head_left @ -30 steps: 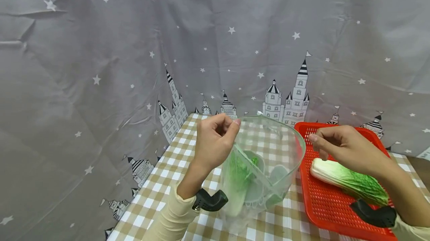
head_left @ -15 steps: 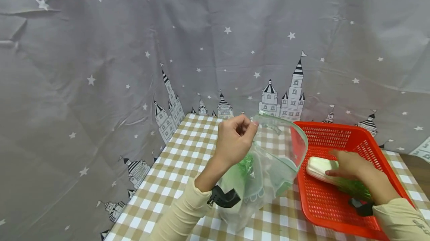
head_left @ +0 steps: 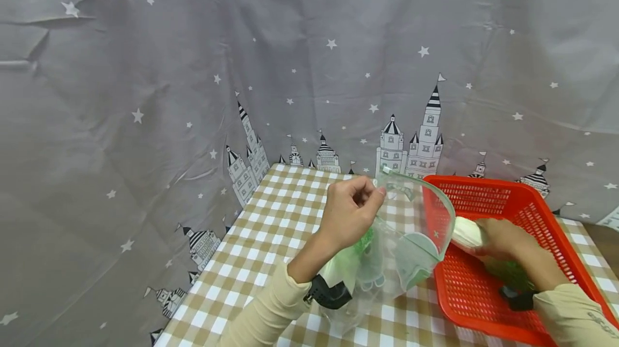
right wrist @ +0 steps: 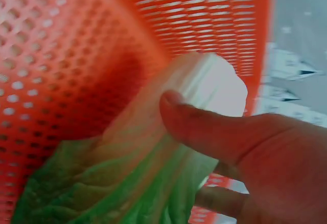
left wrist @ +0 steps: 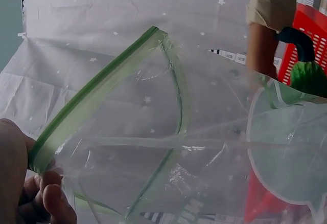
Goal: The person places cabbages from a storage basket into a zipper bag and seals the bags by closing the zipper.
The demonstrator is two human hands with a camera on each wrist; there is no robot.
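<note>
My left hand pinches the green zip edge of a clear zip bag, its mouth spread wide toward the right. Through the bag's film shows a napa cabbage, partly hidden behind my left wrist. In the left wrist view, the thumb and fingers hold one corner of the green rim. My right hand grips another napa cabbage in the red basket. Its thumb lies across the white stem and other fingers reach underneath. The leafy green end points toward me, partly covered by the right arm.
The red plastic basket with perforated walls stands on the right, close beside the bag. A brown-and-white checked cloth covers the table. Behind it hangs a grey curtain printed with stars and castles.
My right hand has come down from above the basket and taken hold of the cabbage, whose white end is now raised a little. My left hand has shifted right with the bag's edge.
</note>
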